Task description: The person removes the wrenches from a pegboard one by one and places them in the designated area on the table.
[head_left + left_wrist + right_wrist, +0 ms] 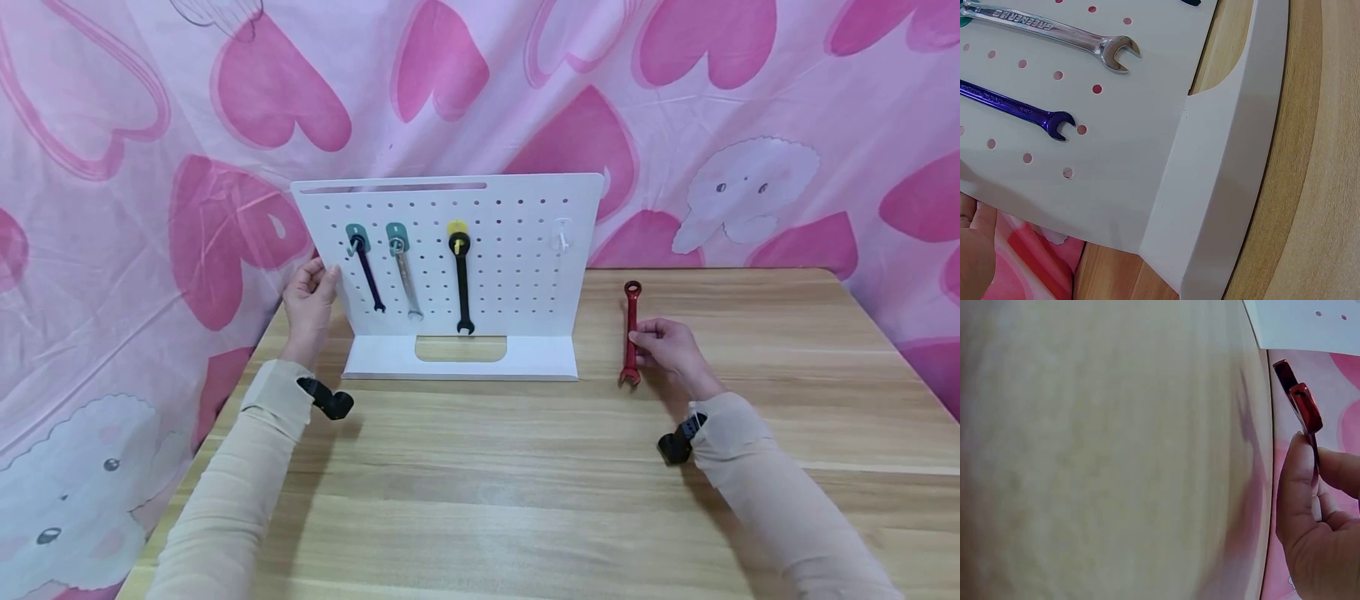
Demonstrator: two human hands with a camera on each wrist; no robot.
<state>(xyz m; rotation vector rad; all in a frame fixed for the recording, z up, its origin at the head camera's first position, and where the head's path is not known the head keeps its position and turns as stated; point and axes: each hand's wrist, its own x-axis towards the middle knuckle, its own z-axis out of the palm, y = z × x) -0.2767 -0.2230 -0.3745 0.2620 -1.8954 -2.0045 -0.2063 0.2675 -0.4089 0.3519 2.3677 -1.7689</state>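
Note:
A white pegboard (517, 283) stands on the table, with a purple wrench (367, 271), a silver wrench (407, 283) and a black wrench (462, 287) hanging from hooks. At the board's left side edge, my left hand (309, 308) grips the rim with thumb and fingers; only part of it shows in the left wrist view. The open ends of the purple wrench (1057, 124) and silver wrench (1119, 53) show there too. Right of the board, my right hand (671, 350) pinches a red combination wrench (632, 333) near its middle, ring end upward, held above the table.
A clear hook (561, 236) at the board's right side carries no tool. Under the board lies a wooden table (480, 483). Behind it hangs a pink curtain (525, 75) with hearts.

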